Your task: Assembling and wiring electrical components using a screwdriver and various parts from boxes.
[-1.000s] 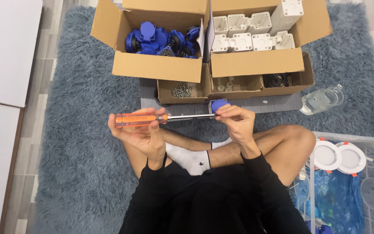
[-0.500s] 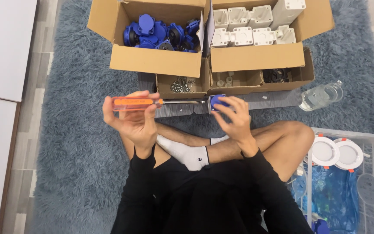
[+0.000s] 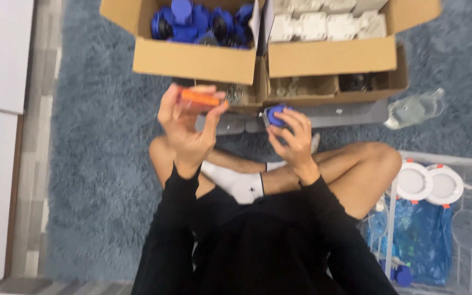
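I sit cross-legged on a blue-grey rug. My left hand [image 3: 188, 127] is raised and grips the orange handle of a screwdriver [image 3: 199, 99]; its shaft is blurred and hard to make out. My right hand [image 3: 293, 137] holds a small blue plastic part [image 3: 276, 116] just to the right, in front of the low cardboard boxes. The two hands are a short gap apart.
A cardboard box of blue parts [image 3: 198, 60] and one of white parts [image 3: 331, 54] stand ahead, with a shallow box of small hardware [image 3: 329, 87] below. A clear plastic bottle [image 3: 415, 107] lies right. A white wire basket [image 3: 449, 218] with round white lamps [image 3: 430, 183] and blue bags stands at right.
My left hand has lifted and turned the screwdriver away from the blue part, so the shaft no longer bridges the hands. The view has tilted down and nearer.
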